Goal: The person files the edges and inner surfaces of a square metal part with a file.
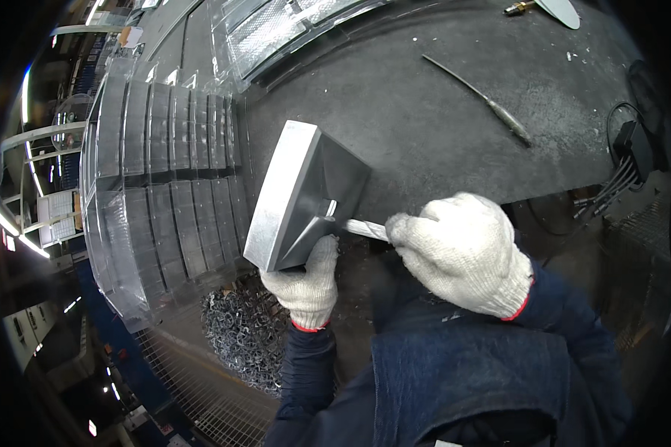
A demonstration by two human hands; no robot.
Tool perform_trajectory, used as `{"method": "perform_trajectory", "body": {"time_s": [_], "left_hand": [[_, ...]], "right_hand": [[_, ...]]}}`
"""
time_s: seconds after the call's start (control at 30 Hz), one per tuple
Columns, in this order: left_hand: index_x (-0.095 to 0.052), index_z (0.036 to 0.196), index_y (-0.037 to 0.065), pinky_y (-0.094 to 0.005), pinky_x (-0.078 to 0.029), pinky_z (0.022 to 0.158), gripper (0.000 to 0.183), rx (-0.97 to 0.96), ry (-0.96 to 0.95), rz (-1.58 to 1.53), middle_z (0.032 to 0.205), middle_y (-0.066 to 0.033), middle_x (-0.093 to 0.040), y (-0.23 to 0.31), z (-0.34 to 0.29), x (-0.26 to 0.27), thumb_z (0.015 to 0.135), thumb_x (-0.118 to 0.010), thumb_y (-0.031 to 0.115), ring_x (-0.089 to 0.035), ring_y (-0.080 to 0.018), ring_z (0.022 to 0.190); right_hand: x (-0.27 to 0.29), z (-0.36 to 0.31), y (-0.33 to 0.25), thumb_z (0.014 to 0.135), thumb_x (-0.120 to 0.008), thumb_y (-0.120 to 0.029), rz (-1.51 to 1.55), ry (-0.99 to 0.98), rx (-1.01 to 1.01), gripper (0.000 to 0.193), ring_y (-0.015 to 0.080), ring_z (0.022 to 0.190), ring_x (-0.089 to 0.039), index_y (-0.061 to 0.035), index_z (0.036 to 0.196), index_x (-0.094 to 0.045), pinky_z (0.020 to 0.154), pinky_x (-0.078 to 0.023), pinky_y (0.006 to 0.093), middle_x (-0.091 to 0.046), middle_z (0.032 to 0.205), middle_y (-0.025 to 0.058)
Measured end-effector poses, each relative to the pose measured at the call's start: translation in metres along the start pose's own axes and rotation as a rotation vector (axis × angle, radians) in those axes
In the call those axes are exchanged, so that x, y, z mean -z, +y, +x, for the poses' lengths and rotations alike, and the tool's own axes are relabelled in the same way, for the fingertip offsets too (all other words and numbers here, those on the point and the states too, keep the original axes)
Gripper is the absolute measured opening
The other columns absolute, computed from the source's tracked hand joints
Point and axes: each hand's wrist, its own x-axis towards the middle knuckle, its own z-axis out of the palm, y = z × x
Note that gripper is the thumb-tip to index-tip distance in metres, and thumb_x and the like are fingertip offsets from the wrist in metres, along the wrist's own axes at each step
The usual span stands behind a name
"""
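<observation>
Both my hands wear white knitted gloves with red cuffs. My left hand (306, 287) grips the lower end of a grey metal part (294, 197), a wedge-shaped, box-like piece with a bright flat side, tilted above the dark table. The thumb presses near a small raised feature on it; the other fingers are hidden underneath. In my right hand (462, 253), closed as a fist, is a pale, narrow, flat-sided tool (367, 229) of a kind I cannot make out. Its far end reaches the metal part's edge, and whether they touch is unclear.
Clear plastic trays with rows of slots (190, 141) stand at left. Another tray (268, 45) lies at the back. A thin handled tool (484, 104) rests on the table (402, 104). Tangled metal scraps (242, 335) lie lower left. Cables (615, 182) hang at right.
</observation>
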Motion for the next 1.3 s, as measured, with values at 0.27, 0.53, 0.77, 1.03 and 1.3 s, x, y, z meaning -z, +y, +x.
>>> {"method": "perform_trajectory", "body": {"time_s": [0.27,0.53,0.77,1.03,1.3], "left_hand": [[-0.063,0.14,-0.005,-0.0361,-0.069,0.088,0.067,-0.035,0.057,-0.115,0.126,-0.0178,-0.076,0.004,0.011,-0.029,0.086,-0.1,0.009,-0.08,-0.0245,0.105],[-0.063,0.145,-0.003,-0.0407,-0.065,0.101,0.072,-0.069,-0.033,-0.04,0.131,-0.0175,-0.076,-0.02,0.008,-0.042,0.085,-0.101,0.011,-0.078,-0.0248,0.114],[-0.052,0.157,-0.005,-0.0425,-0.062,0.104,0.093,-0.267,-0.067,0.024,0.128,-0.016,-0.073,0.014,0.022,-0.023,0.08,-0.1,0.011,-0.074,-0.0256,0.118],[-0.063,0.148,-0.005,-0.0448,-0.061,0.106,0.067,0.0,-0.396,0.672,0.134,-0.0251,-0.077,0.128,0.083,-0.058,0.089,-0.09,0.013,-0.077,-0.0343,0.123],[-0.054,0.148,-0.01,-0.0419,-0.062,0.103,0.07,-0.359,-0.332,0.23,0.131,-0.0227,-0.07,0.075,0.067,-0.049,0.087,-0.089,-0.002,-0.075,-0.0283,0.115]], "right_hand": [[-0.002,-0.002,0.012,0.089,-0.086,-0.01,0.182,0.239,-0.05,0.035,0.0271,0.072,-0.071,-0.0079,0.124,-0.08,0.062,-0.057,0.0433,-0.067,0.076,0.0073],[-0.022,0.017,0.025,0.085,-0.083,0.001,0.231,0.438,-0.016,0.039,0.0289,0.079,-0.075,-0.0039,0.123,-0.08,0.069,-0.06,0.0411,-0.076,0.089,0.0105],[-0.054,0.03,0.033,0.088,-0.081,-0.006,0.172,0.357,-0.04,0.031,0.0287,0.079,-0.073,-0.0106,0.119,-0.077,0.07,-0.059,0.0402,-0.07,0.089,0.0077],[-0.054,0.035,0.027,0.09,-0.081,-0.008,0.218,0.369,-0.046,0.027,0.0307,0.079,-0.073,-0.0096,0.117,-0.077,0.072,-0.06,0.0426,-0.069,0.089,0.0092],[-0.021,0.04,0.035,0.096,-0.079,-0.012,0.256,0.394,-0.118,0.019,0.0364,0.086,-0.076,-0.0041,0.114,-0.077,0.078,-0.062,0.045,-0.077,0.097,0.0149]]}}
